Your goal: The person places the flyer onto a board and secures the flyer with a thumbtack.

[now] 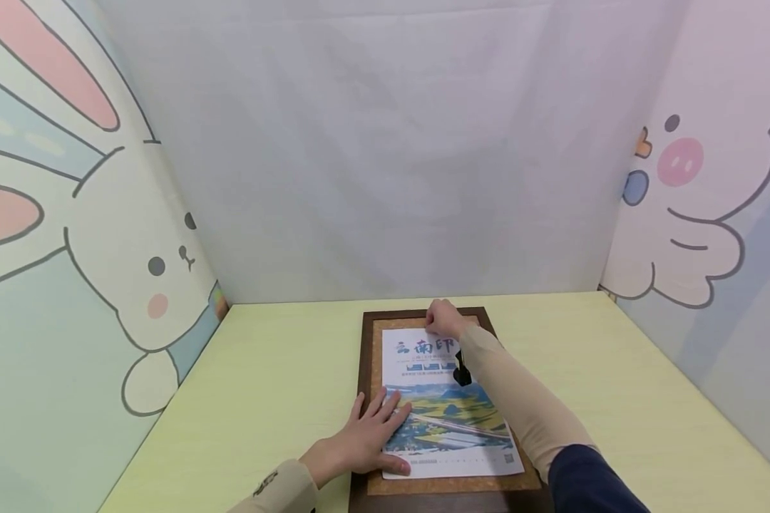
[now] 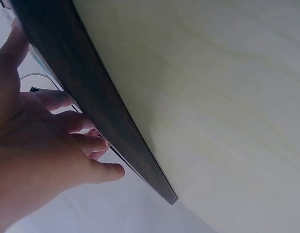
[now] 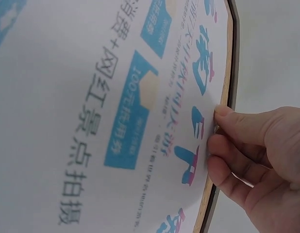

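A printed poster (image 1: 449,456), with blue and pink characters above a coloured landscape, lies on a cork board (image 1: 462,486) in a dark wooden frame (image 1: 364,356). My left hand (image 1: 368,434) rests on the poster's lower left with its fingers spread; the left wrist view shows this hand (image 2: 48,141) beside the frame's dark side (image 2: 91,92). At the poster's top edge is my right hand (image 1: 444,318). In the right wrist view, the thumb and curled fingers of this hand (image 3: 266,150) pinch a small clear thing, mostly hidden, against the poster (image 3: 91,116).
The board lies on a pale yellow-green table (image 1: 282,385). A plain whitish cloth wall (image 1: 385,157) rises behind it. Side panels carry a cartoon rabbit (image 1: 122,249) on the left and a white cartoon figure (image 1: 699,199) on the right. A small black device (image 1: 462,372) sits at my right wrist.
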A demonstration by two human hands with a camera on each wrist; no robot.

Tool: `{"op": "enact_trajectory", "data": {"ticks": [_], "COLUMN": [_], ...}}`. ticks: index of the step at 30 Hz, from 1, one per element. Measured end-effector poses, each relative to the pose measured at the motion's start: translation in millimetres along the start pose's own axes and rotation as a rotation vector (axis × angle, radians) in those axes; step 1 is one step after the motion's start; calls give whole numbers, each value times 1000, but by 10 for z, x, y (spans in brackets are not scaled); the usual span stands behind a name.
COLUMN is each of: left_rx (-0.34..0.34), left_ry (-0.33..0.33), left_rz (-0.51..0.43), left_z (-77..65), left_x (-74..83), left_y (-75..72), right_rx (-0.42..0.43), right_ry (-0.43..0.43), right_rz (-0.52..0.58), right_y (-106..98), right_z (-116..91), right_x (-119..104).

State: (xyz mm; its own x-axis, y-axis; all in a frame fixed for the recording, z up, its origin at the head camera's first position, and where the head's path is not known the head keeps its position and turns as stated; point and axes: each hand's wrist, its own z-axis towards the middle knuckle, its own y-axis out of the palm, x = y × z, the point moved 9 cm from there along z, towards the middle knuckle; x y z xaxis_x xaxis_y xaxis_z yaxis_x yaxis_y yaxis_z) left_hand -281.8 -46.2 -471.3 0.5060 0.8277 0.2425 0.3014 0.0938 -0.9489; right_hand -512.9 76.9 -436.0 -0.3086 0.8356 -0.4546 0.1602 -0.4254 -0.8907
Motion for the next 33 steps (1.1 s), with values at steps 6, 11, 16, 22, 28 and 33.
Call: {"op": "enact_trajectory", "data": {"ticks": [6, 11, 16, 22, 28, 33], "left_rx": [3, 14, 6, 2, 14, 9], "left_ry": [4, -6, -6, -2, 3, 3], "left_rz": [-1, 16, 5, 3, 15, 20], "left_z": [8, -12, -14, 8, 9, -6], "left_x": [-1, 14, 17, -7, -16, -6], "left_y": [-20, -34, -13, 18, -5, -5], "right_rx": [14, 20, 14, 2, 5, 2], "right_ry": [-14, -13, -4, -1, 9, 24], "right_rz": [-6, 27, 44, 53, 42, 80], "right_y": [-42, -52, -35, -2, 18, 41], "right_z": [-1, 1, 0, 44, 89, 82], "right_x": [-26, -18, 26, 74, 102, 136]}}
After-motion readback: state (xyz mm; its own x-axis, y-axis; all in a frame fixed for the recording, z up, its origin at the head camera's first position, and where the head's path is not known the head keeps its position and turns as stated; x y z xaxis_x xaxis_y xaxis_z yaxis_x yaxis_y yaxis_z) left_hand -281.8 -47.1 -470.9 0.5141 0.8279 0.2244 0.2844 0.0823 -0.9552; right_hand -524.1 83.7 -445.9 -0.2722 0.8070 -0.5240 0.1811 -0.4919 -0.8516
